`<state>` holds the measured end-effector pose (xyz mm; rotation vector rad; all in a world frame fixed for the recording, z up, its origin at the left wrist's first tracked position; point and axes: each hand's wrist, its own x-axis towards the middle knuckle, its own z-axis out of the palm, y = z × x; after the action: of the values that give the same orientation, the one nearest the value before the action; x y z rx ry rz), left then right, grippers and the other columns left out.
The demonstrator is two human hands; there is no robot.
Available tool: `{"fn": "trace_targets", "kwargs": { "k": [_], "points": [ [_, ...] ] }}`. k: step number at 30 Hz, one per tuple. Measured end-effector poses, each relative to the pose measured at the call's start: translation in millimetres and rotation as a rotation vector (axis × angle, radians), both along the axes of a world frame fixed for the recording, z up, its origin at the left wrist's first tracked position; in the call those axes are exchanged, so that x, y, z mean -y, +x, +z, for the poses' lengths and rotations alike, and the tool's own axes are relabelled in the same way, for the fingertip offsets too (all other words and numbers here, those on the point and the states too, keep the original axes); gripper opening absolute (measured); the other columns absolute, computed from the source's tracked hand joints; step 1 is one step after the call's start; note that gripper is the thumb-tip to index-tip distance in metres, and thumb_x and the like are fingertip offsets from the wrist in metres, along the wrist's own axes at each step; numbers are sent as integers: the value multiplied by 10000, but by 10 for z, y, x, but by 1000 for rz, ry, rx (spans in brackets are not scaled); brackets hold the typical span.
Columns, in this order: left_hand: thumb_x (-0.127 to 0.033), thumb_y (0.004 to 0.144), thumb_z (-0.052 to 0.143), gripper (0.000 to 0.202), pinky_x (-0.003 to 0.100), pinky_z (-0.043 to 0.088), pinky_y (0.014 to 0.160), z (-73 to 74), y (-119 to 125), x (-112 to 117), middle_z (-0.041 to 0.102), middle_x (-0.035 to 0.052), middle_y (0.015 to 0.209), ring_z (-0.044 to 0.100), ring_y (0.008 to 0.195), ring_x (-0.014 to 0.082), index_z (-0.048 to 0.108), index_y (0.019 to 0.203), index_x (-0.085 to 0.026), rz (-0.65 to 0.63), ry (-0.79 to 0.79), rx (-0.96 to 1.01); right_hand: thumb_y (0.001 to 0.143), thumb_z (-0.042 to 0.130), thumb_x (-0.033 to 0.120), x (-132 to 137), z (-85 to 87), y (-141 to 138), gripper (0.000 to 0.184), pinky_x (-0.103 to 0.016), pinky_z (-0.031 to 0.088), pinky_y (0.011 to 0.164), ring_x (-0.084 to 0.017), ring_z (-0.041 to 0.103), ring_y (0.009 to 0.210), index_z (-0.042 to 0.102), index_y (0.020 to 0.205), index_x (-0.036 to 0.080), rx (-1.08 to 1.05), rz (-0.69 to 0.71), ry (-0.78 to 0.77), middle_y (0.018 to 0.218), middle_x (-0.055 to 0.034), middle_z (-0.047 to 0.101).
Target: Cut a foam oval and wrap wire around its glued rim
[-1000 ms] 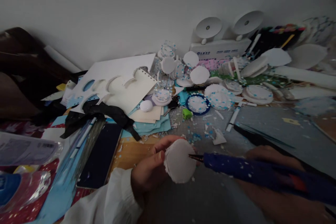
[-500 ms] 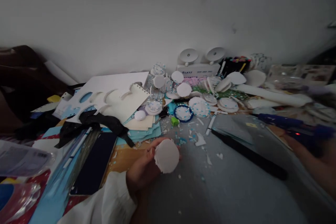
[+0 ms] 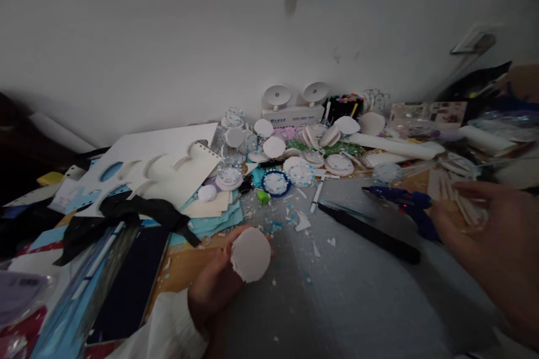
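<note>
My left hand (image 3: 217, 286) is closed around the edge of a white disc with a ragged rim (image 3: 251, 254), its flat face turned towards me. At the right, my right hand (image 3: 490, 241) is open beside a dark blue glue gun (image 3: 406, 199), thumb and finger apart near its back end. A small red light shows on the gun and its nozzle points left. A long black-handled tool (image 3: 370, 233) lies between the hands on the grey mat (image 3: 337, 297). Whether the thumb touches the gun is hard to tell.
White discs trimmed with blue beads (image 3: 298, 171) crowd the back, before a box with two round lamps (image 3: 290, 112). Cut white sheets (image 3: 168, 146), black cloth (image 3: 151, 210) and a dark flat rectangle (image 3: 130, 286) lie left. White scraps (image 3: 302, 221) dot the mat.
The view has swung right, so things sit further left. My left hand still holds the disc. My right hand and the glue gun show more fully, with the fingers now visibly apart.
</note>
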<state>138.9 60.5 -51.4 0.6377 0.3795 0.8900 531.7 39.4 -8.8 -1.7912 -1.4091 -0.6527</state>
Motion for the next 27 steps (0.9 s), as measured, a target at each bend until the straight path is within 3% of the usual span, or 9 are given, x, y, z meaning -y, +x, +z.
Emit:
{"fn": "trace_targets", "kwargs": {
  "k": [2, 5, 9, 12, 14, 17, 20, 24, 27],
  "points": [
    [-518, 775, 676, 453, 315, 474, 837, 23, 7, 6, 680, 84, 1152, 654, 1007, 246, 656, 1143, -254, -14, 17, 0, 787, 565, 315, -1, 211, -322, 165, -514, 480, 788, -351, 607, 864, 569, 906, 201, 110, 199, 62, 877, -150, 632],
    [-510, 773, 682, 446, 288, 487, 753, 53, 6, 21, 680, 88, 1131, 660, 978, 246, 654, 1135, -251, -30, 41, 0, 821, 558, 123, -164, 331, -861, 164, -403, 471, 807, -236, 593, 855, 563, 952, 222, -6, 661, -2, 892, -82, 617],
    [-500, 773, 687, 439, 294, 489, 740, 82, 4, 40, 697, 87, 1078, 680, 923, 244, 652, 1132, -250, -39, 47, 17, 862, 540, 184, -599, 132, -1514, 199, -359, 495, 808, -199, 616, 893, 571, 1057, 208, -160, 945, -316, 1034, -82, 637],
    [-487, 763, 702, 433, 301, 492, 754, 97, 14, 42, 705, 86, 1064, 686, 914, 239, 653, 1122, -250, -40, 66, 46, 859, 594, 308, -909, -86, -1898, 280, -293, 502, 580, -157, 618, 654, 563, 1095, 161, -391, 993, -526, 947, -88, 667],
    [-483, 754, 712, 432, 300, 495, 744, 97, 21, 39, 705, 90, 1071, 686, 922, 244, 656, 1112, -248, -41, 81, 66, 864, 583, 344, -1041, -164, -2070, 202, -252, 466, 496, -149, 609, 584, 614, 949, 163, -509, 1032, -623, 759, -44, 675],
    [-480, 751, 714, 439, 307, 492, 746, 83, 23, 34, 707, 98, 1062, 691, 911, 250, 654, 1116, -244, -38, 101, 90, 860, 571, 340, -1100, -107, -2149, 204, -226, 412, 437, -125, 563, 498, 618, 746, 178, -665, 1083, -704, 623, -8, 644],
    [-476, 755, 710, 430, 314, 486, 759, 67, 22, 35, 711, 100, 1038, 694, 899, 250, 657, 1114, -244, -37, 106, 113, 878, 557, 370, -1026, 90, -2024, 217, -221, 388, 431, -104, 523, 487, 603, 768, 188, -822, 1078, -674, 651, 7, 627],
    [-470, 751, 713, 441, 316, 484, 753, 57, 27, 50, 706, 119, 1041, 690, 914, 265, 656, 1110, -221, -53, 80, 131, 896, 585, 350, -847, 288, -1754, 164, -207, 380, 500, -95, 491, 581, 611, 811, 212, -1113, 1053, -463, 688, 28, 581],
    [-466, 740, 724, 460, 333, 485, 785, 59, 27, 57, 702, 114, 1059, 686, 926, 264, 651, 1124, -225, -65, 59, 137, 856, 648, 312, -726, 280, -1621, 91, -208, 411, 619, -99, 474, 661, 637, 827, 227, -1337, 1075, -313, 683, 38, 522]
  ]
}}
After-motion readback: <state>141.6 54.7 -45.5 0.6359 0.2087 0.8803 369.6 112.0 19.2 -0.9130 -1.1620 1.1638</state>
